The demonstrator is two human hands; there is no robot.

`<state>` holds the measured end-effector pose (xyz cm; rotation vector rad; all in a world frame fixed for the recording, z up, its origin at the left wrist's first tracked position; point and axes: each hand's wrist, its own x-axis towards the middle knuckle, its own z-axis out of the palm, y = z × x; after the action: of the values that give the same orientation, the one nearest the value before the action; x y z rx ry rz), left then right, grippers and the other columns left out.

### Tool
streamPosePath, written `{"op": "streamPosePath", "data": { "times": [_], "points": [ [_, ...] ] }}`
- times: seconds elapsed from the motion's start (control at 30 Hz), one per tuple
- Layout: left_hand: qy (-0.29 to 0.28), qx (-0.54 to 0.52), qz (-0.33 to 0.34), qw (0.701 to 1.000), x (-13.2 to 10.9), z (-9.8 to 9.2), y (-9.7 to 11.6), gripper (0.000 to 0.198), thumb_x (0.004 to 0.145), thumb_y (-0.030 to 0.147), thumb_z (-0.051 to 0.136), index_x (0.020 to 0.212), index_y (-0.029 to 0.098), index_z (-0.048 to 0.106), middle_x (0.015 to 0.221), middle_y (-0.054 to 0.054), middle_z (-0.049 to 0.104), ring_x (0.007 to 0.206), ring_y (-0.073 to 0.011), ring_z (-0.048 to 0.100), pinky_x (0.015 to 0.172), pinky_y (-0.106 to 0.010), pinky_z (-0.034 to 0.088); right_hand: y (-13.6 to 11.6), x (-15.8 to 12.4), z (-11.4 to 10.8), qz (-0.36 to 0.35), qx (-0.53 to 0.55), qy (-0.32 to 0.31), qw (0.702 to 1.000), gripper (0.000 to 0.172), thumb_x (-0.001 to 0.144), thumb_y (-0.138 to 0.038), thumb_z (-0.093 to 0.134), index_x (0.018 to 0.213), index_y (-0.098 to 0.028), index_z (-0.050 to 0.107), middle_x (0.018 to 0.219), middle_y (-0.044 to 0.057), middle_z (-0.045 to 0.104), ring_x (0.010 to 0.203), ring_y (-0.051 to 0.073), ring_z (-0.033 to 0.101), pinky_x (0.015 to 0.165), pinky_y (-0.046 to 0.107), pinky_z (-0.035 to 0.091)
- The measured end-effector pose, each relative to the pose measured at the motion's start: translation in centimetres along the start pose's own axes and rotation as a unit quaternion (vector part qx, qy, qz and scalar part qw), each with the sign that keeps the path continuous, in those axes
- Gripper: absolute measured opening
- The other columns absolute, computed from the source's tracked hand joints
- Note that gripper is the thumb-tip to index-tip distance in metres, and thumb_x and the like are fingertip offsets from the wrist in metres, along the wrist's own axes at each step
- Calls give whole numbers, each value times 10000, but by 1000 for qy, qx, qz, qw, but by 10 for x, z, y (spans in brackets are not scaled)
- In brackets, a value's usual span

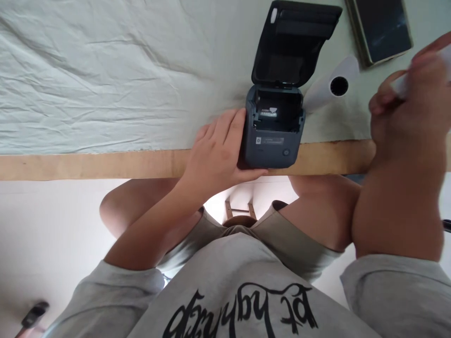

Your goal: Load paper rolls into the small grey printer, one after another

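Observation:
A dark grey label printer [273, 149] stands at the table's front edge, its black lid [292, 47] raised. Its inner bay is exposed, with a small printed label inside. My left hand [218, 152] holds the printer's near left corner, fingers along the side and thumb along the front. To the right of the printer lies a white paper roll [320, 91] with a dark core opening, its loose end lifted. At the right edge, my right hand [410, 98] is closed around a white, paper-like item [401, 86]. That item is partly hidden by the fingers and cut off by the frame.
A smartphone [384, 30] with a dark screen lies at the top right, beyond the paper roll. A wrinkled pale green cloth [105, 75] covers the table, and a wooden strip [88, 164] runs along its front edge. My legs are beneath the table edge.

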<state>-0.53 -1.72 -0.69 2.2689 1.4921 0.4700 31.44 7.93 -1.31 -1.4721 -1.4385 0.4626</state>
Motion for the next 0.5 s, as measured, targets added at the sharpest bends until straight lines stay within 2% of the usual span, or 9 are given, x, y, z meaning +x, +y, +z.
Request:
{"op": "streamPosePath", "data": {
  "times": [0.03, 0.1, 0.17, 0.27, 0.33, 0.43, 0.5],
  "points": [
    [4, -1, 1, 1000, 0, 0, 0, 1073, 745, 771, 761, 1521, 145, 364, 1532, -240, 501, 1430, -428, 479, 1153, -513, 410, 4, -4, 2, -47, -8, 11, 999, 178, 822, -381, 563, 928, -250, 505, 867, -33, 503, 490, 39, 325, 468, 257, 302],
    [13, -1, 5, 1000, -1, 0, 0, 1050, 753, 769, 755, 1516, 160, 369, 1524, -233, 511, 1423, -426, 489, 1143, -517, 421, 7, -10, 3, -114, -77, 22, 990, 200, 715, -318, 655, 771, -241, 479, 690, -50, 457, 511, 77, 368, 521, 309, 333],
    [20, 2, 11, 1000, -1, 0, 1, 1049, 747, 777, 754, 1511, 167, 375, 1518, -234, 518, 1410, -431, 501, 1128, -532, 433, 7, -13, 0, -121, -175, 5, 977, 194, 735, -296, 636, 723, -250, 448, 633, -36, 447, 560, 122, 414, 580, 347, 355],
    [24, 14, 20, 999, -1, 0, 1, 1070, 735, 760, 775, 1515, 154, 363, 1498, -245, 530, 1391, -442, 517, 1107, -554, 448, 5, -14, -10, -113, -254, -12, 960, 206, 782, -336, 635, 788, -255, 445, 708, -1, 509, 654, 180, 517, 667, 377, 411],
    [21, 17, 18, 999, 0, 0, 1, 1076, 732, 719, 804, 1527, 160, 343, 1506, -242, 521, 1401, -445, 507, 1113, -563, 440, 6, -14, -16, -114, -286, -17, 951, 233, 755, -333, 672, 865, -240, 489, 797, 26, 560, 727, 206, 571, 694, 380, 429],
    [9, 9, 4, 1000, 0, -1, 1, 1083, 713, 693, 832, 1531, 186, 334, 1523, -229, 503, 1418, -448, 486, 1129, -563, 428, 9, -13, -18, -89, -330, -1, 940, 332, 669, -208, 709, 970, -200, 569, 924, 61, 634, 796, 209, 603, 661, 347, 431],
    [10, 6, 0, 1000, 1, -1, 1, 1085, 698, 709, 834, 1522, 203, 343, 1519, -221, 505, 1413, -445, 491, 1117, -560, 440, 8, -13, -18, -68, -335, -2, 940, 402, 622, -148, 717, 1008, -184, 610, 922, 50, 654, 750, 183, 590, 627, 327, 429]
  ]
}}
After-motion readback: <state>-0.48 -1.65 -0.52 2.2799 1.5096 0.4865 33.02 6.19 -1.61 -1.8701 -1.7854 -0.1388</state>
